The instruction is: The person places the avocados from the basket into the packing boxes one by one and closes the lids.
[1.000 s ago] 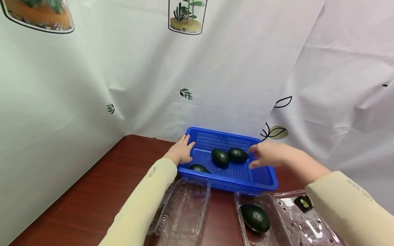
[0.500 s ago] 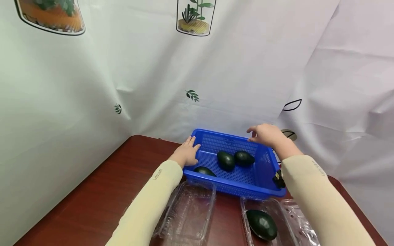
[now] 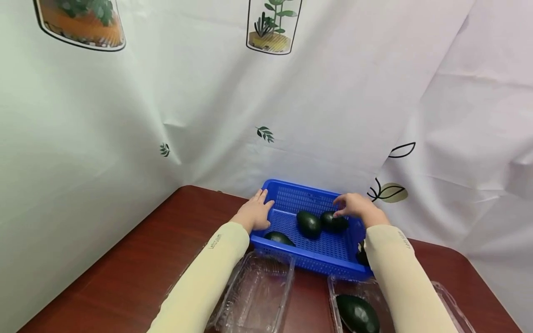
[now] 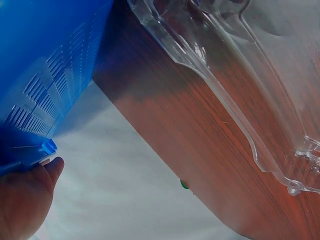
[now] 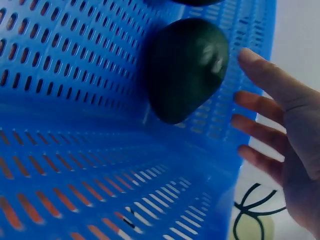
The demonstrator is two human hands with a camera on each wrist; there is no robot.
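Observation:
A blue perforated basket (image 3: pixel 318 263) stands at the back of the table. My left hand (image 3: pixel 253 212) rests on its left rim, fingers spread; the left wrist view shows this hand (image 4: pixel 30 197) at the rim. Inside lie a right avocado (image 3: pixel 336 224), a middle avocado (image 3: pixel 309 225) and a left avocado (image 3: pixel 280 238), partly hidden by the front wall. Over the basket's right part, my right hand (image 3: pixel 354 206) reaches toward the right avocado. The right wrist view shows this hand (image 5: pixel 295 125) with fingers extended, apart from the dark green avocado (image 5: pixel 187 70).
In front of the basket, a clear plastic container (image 3: pixel 260 296) sits on the brown table (image 3: pixel 137 259). Another clear container to the right holds an avocado (image 3: pixel 359 313); my right sleeve (image 3: pixel 401 273) covers part of it. A white printed cloth (image 3: pixel 216 115) hangs behind.
My right hand rises over the basket's right back edge, then comes down close to the right avocado. My left hand stays on the rim. The whole view shifts slightly.

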